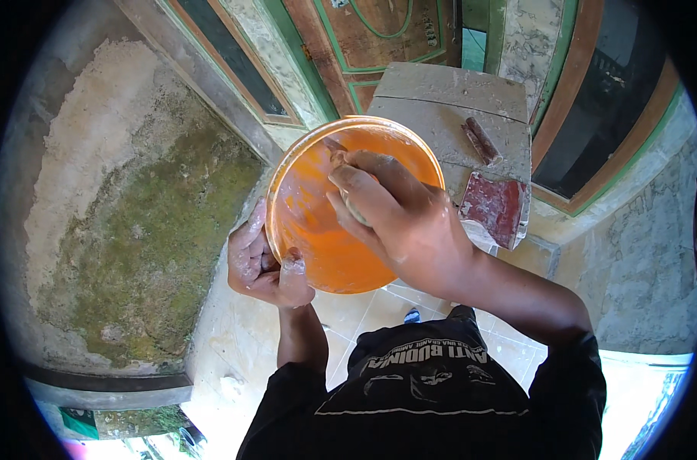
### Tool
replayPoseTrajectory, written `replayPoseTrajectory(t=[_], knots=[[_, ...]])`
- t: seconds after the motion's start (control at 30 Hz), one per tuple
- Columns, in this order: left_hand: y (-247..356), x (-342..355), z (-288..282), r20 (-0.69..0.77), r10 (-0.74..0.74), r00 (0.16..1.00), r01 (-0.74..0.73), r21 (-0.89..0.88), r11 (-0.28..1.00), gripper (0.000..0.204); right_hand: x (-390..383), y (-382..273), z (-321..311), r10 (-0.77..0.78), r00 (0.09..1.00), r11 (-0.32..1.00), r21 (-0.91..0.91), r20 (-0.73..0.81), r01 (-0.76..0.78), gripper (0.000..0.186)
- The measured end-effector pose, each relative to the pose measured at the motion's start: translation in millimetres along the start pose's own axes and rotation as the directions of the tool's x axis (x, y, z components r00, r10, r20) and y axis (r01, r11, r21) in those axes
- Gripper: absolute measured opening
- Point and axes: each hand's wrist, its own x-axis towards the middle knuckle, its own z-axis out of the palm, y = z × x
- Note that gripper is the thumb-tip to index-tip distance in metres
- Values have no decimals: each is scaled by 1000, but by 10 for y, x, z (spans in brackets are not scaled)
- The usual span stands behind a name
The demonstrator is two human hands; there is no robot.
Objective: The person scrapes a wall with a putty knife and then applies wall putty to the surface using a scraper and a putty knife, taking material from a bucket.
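An orange plastic bucket [325,249] with white smears inside is held up in front of me, its opening toward me. My left hand [264,261] grips its left rim, thumb on the near edge, with white residue on the fingers. My right hand [406,222] is over the bucket's interior, fingers wrapped round a small tool with a pale handle [360,215]; its narrow tip [334,144] shows near the inner wall at the upper left. Whether the tip touches the wall I cannot tell.
Behind the bucket a dusty board-topped stand [448,84] bears a stained stick [480,139] and a dark red flat piece [490,207]. A wooden door [379,31] and windows [593,100] stand beyond. A mossy wall or ledge [141,253] lies left, a tiled floor [341,322] below.
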Motion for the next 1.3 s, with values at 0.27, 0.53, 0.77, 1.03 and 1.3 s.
replayPoseTrajectory(t=[0.27, 0.53, 0.77, 1.03, 1.3], knots=[[40, -19, 33, -9, -6, 1000, 7, 116, 993, 44, -39, 12, 92, 116, 991, 946, 298, 61, -129, 46], [16, -88, 6, 19, 35, 999, -38, 165, 986, 42, -73, -59, 107, 275, 952, 961, -33, 136, -273, 38], [41, -112, 47, 33, 79, 996, -83, 168, 982, 42, -38, 1, 72, 305, 951, 952, -56, 55, -302, 35], [54, -130, 89, 38, 73, 997, -78, 157, 984, 44, -29, -3, 65, 284, 959, 959, -4, -7, -284, 35], [57, -136, 69, -5, 1, 1000, 0, 118, 993, 47, -38, -72, 50, 16, 996, 986, -169, 87, -1, 48]])
